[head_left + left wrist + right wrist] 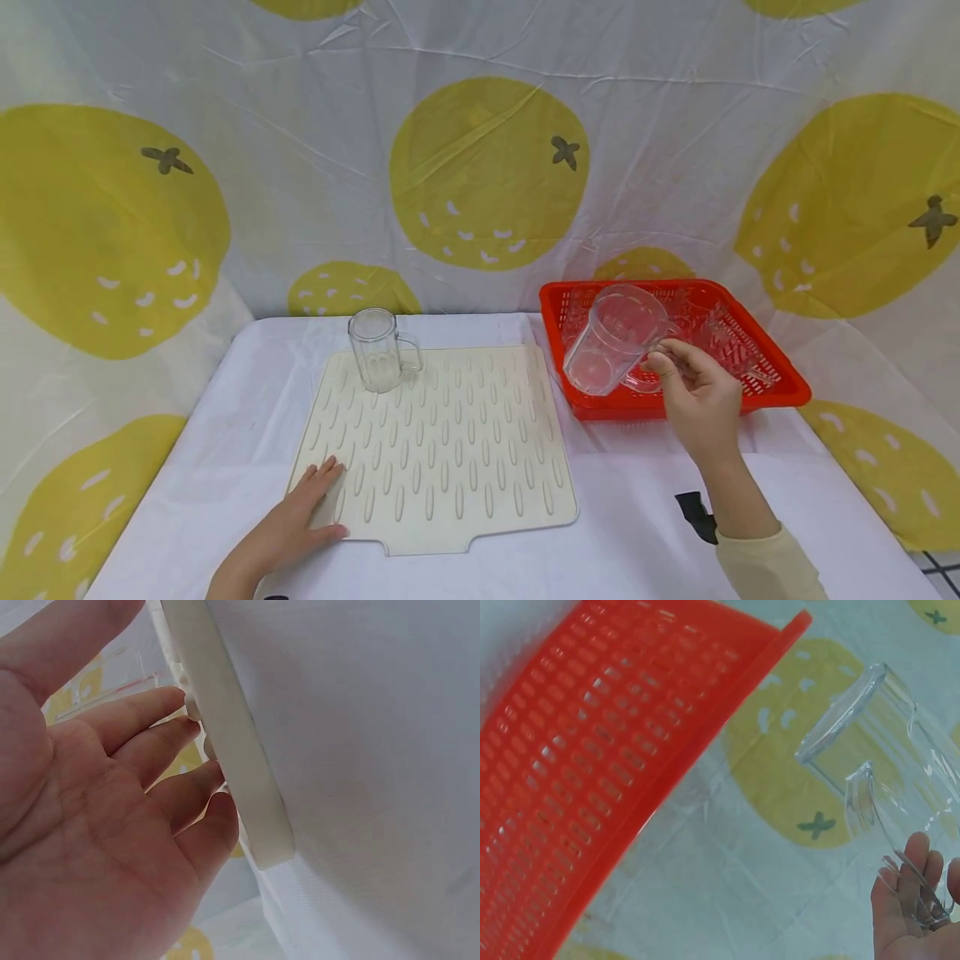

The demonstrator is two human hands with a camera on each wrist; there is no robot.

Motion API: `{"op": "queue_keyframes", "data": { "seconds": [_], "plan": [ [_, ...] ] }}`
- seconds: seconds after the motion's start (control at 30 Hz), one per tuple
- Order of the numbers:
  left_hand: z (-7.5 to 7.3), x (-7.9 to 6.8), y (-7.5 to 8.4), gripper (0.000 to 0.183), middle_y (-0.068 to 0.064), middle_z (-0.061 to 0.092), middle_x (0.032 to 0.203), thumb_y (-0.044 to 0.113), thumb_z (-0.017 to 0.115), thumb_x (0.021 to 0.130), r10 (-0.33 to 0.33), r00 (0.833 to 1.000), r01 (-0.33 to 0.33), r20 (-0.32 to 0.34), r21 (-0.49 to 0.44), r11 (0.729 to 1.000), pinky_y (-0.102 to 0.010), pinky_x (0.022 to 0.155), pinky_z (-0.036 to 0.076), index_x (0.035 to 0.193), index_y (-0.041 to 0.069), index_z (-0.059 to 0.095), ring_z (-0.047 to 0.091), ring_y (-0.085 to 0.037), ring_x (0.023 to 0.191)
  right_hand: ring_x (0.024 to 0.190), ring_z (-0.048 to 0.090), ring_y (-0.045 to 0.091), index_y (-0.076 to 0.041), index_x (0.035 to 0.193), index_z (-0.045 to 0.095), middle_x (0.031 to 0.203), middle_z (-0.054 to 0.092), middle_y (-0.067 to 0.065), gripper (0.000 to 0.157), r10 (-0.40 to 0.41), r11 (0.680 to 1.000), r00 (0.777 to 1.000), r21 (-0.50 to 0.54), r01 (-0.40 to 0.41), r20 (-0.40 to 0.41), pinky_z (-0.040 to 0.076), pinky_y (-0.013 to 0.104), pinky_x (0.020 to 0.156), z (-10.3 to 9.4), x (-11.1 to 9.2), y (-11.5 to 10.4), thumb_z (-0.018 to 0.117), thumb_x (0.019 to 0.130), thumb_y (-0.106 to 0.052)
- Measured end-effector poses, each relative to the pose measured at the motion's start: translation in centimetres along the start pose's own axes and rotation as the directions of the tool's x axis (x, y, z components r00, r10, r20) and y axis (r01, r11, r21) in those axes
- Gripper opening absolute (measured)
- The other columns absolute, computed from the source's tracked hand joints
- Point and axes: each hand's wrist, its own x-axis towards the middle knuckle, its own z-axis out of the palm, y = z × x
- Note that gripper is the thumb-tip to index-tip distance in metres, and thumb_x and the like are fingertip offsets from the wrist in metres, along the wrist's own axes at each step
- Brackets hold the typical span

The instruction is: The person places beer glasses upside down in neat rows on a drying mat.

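Note:
In the head view my right hand (701,396) grips a clear glass pitcher (611,342) by its handle, tilted above the front of the red basket. The right wrist view shows the fingers (913,885) curled round that handle. My left hand (296,517) rests on the left front edge of a cream ridged drying mat (442,533). Its fingertips touch the mat's ridges in the left wrist view, fingers nearly straight. A glass mug (377,354) stands upright at the mat's far left corner, handle to the right.
The red perforated basket (783,392) stands at the back right of the white-covered table (630,517), with several clear glass items inside, hard to tell apart. A white curtain (322,192) with yellow fruit prints hangs behind the table.

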Motion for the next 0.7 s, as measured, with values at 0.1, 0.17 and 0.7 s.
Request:
{"op": "queue_keyframes", "data": {
  "seconds": [0.1,0.17,0.7],
  "plan": [
    [0.0,0.0,0.0,0.089,-0.024,0.023,0.156,0.031,0.079,0.078,-0.003,1.000,0.003,-0.001,-0.003,1.000,-0.066,0.108,0.017,0.148,-0.002,0.036,0.010,-0.051,0.141,0.087,0.065,-0.003,0.009,0.109,0.069,0.095,0.066,-0.020,0.021,-0.010,0.999,1.000,0.031,0.009,0.021,0.049,0.011,0.079,0.5,-0.2,-0.1,0.067,0.089,0.003],
    [0.1,-0.1,-0.1,0.089,-0.023,0.023,0.156,0.031,0.079,0.078,-0.008,1.000,0.008,-0.002,-0.004,1.000,-0.066,0.108,0.017,0.148,-0.002,0.035,0.010,-0.050,0.141,0.086,0.065,-0.002,0.009,0.108,0.069,0.095,0.066,-0.019,0.020,-0.020,0.999,0.999,0.041,0.019,0.037,0.049,0.011,0.078,0.9,-0.4,-0.1,0.067,0.089,0.002],
    [0.0,0.0,-0.1,0.088,-0.023,0.025,0.156,0.032,0.079,0.078,0.007,1.000,-0.007,-0.009,-0.005,1.000,-0.067,0.108,0.020,0.148,-0.002,0.037,0.011,-0.050,0.142,0.086,0.066,-0.003,0.009,0.108,0.068,0.095,0.070,0.021,0.020,0.018,0.995,0.985,0.097,-0.036,0.174,0.051,0.014,0.076,3.9,-1.4,-0.6,0.066,0.088,0.007]
  ]
}}
